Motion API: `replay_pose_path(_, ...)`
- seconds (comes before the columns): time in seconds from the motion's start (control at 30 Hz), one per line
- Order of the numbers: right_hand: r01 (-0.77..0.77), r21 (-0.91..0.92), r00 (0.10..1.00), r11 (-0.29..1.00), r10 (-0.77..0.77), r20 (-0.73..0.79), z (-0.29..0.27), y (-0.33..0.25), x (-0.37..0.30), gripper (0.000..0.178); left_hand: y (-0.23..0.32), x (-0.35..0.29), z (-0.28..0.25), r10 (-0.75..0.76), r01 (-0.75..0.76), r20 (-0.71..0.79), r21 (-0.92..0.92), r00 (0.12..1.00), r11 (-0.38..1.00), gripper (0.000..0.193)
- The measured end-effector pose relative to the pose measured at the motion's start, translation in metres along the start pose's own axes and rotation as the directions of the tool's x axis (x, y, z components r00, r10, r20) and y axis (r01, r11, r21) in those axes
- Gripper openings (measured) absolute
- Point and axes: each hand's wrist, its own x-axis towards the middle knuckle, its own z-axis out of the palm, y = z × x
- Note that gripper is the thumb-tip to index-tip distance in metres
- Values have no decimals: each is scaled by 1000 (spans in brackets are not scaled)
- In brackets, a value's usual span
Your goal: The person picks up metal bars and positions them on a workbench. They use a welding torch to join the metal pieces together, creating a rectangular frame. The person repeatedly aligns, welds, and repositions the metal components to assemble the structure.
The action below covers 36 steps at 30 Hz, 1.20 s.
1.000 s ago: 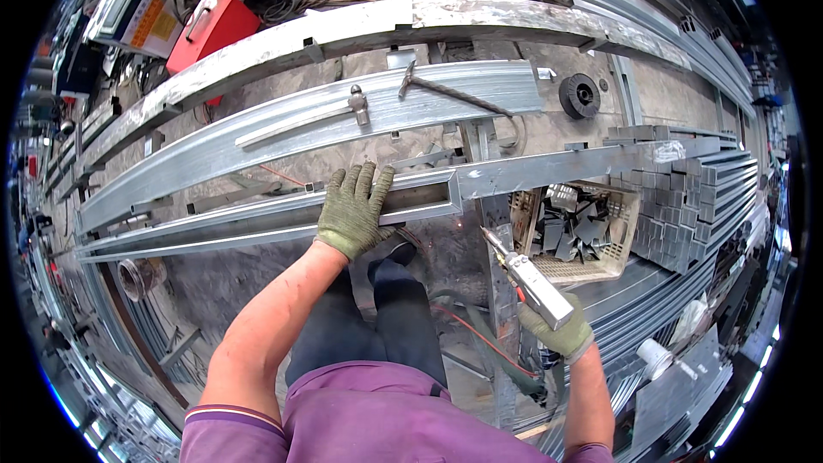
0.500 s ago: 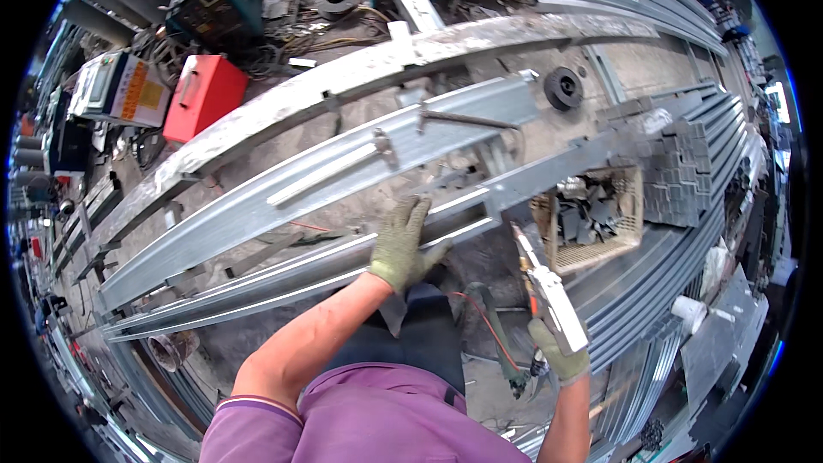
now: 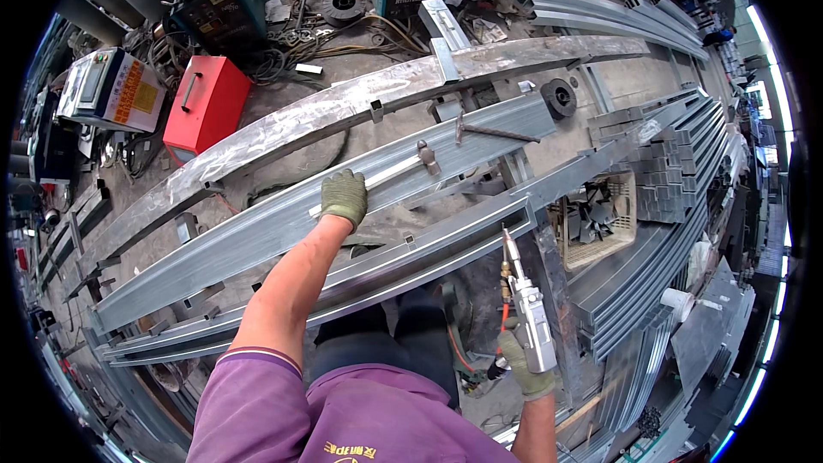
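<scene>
My left hand point(image 3: 345, 196), in a green work glove, reaches out over the wide grey metal channel point(image 3: 274, 223). Its fingers are closed round the pale handle of a hammer point(image 3: 387, 180) that lies along the channel. Part of the handle is hidden under the glove. My right hand point(image 3: 525, 367), gloved too, grips a silver air tool point(image 3: 535, 322) with a long narrow nose. A brass fitting and orange hose run beside the tool. Its nose points away from me, close to the right end of the nearer open channel point(image 3: 386, 279).
A T-shaped metal bar point(image 3: 500, 133) lies beyond the hammer. To the right are a crate point(image 3: 636, 214) of metal scraps, stacked grey blocks point(image 3: 664, 173) and long profiles point(image 3: 634, 291). A red box point(image 3: 204, 107), a black spool point(image 3: 559, 99) and a long beam point(image 3: 291, 116) stand farther off.
My left hand has moved off the nearer channel, away from me and leftward, onto the hammer handle. My right hand still holds the air tool. The whole view has shifted slightly.
</scene>
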Motion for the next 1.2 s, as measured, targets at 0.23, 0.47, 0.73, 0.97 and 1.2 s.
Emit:
replay_pose_path(0.23, -147, 244, 974, 958, 96, 207, 15, -34, 0, 33, -20, -59, -51, -124, 156, 111, -370, 986, 916, 34)
replay_pose_path(0.47, -196, 424, 874, 884, -39, 484, 31, -11, 24, 50, -105, -246, -65, -572, 544, 224, -689, 789, 479, 42)
replay_pose_path(0.73, -331, 364, 686, 870, -43, 726, 63, -23, 31, 43, -117, -478, -62, -745, 185, 441, -895, 500, -405, 27)
replay_pose_path(0.97, 93, 202, 700, 975, -208, 683, 168, -96, -35, 36, -135, -635, -6, -739, 113, 595, -797, 316, -593, 24)
replay_pose_path(1.2, 414, 77, 639, 907, -350, 685, 348, -181, -139, 23, -169, -758, 74, -726, 105, 670, -742, 155, -663, 25)
